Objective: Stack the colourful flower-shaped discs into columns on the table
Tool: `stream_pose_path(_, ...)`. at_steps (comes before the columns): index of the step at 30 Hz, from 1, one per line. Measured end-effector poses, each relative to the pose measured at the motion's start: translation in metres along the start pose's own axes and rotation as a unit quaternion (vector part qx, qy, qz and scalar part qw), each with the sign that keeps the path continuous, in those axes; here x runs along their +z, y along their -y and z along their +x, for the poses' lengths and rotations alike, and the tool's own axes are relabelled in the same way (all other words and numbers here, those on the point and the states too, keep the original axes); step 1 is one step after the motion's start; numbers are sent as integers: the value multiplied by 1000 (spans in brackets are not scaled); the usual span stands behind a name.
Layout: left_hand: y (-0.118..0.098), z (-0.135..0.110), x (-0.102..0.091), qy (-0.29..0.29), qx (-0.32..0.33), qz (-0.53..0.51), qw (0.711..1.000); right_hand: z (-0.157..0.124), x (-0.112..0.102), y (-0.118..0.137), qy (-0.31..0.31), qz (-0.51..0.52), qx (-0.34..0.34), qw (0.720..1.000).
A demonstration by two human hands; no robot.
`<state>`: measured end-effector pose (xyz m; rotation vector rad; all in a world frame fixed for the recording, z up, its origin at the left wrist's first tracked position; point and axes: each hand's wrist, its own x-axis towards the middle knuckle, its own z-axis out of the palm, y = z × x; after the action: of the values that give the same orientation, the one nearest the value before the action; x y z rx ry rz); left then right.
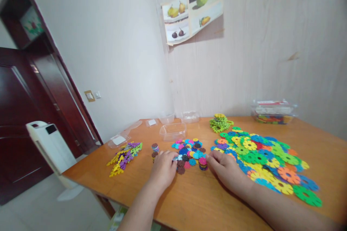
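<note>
My left hand (164, 168) is closed, with thumb and forefinger pinched on a small light blue notched disc (176, 158) at the near left edge of a loose pile of small notched discs (184, 150). My right hand (224, 169) is closed too, its fingertips together just right of a short stack of discs (203, 164) with a pink one on top. Whether those fingers hold a piece is hidden. Beside my left hand stand a low stack of discs (155, 147) and another, partly covered stack (154, 155). Brown discs (180, 168) lie between my hands.
Large flower-shaped discs (271, 162) spread over the table's right side. Yellow and purple branching pieces (125, 157) lie left; a green heap (221, 123) sits behind. Clear tubs (173, 132) and a filled clear box (274, 112) stand at the back. The wooden table (130, 191) ends at left.
</note>
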<state>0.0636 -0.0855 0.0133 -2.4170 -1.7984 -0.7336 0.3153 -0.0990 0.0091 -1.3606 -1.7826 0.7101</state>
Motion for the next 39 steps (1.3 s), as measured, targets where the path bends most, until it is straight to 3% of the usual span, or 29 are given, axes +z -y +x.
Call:
stream_pose_path(13,12,-11,-5,-82,5,-77,994,1,2,-7,-6,-2,-13,1000)
stream_pose_path(17,20,-23,-8,-138,-60,-131,980,1,2,-8,-12,-4,-20,1000)
stream_pose_path(25,41,-41,-19,-185,-177,-240,936,2,3,-11,-9,-7,-16,1000)
stream_pose_path(31,40,-42,-17,-169,-231,-285,915,1,2,-9,-6,3,-14,1000)
stream_pose_path(39,42,-40,-13,-132,-226,-257,930,2,2,-8,-1,3,-13,1000)
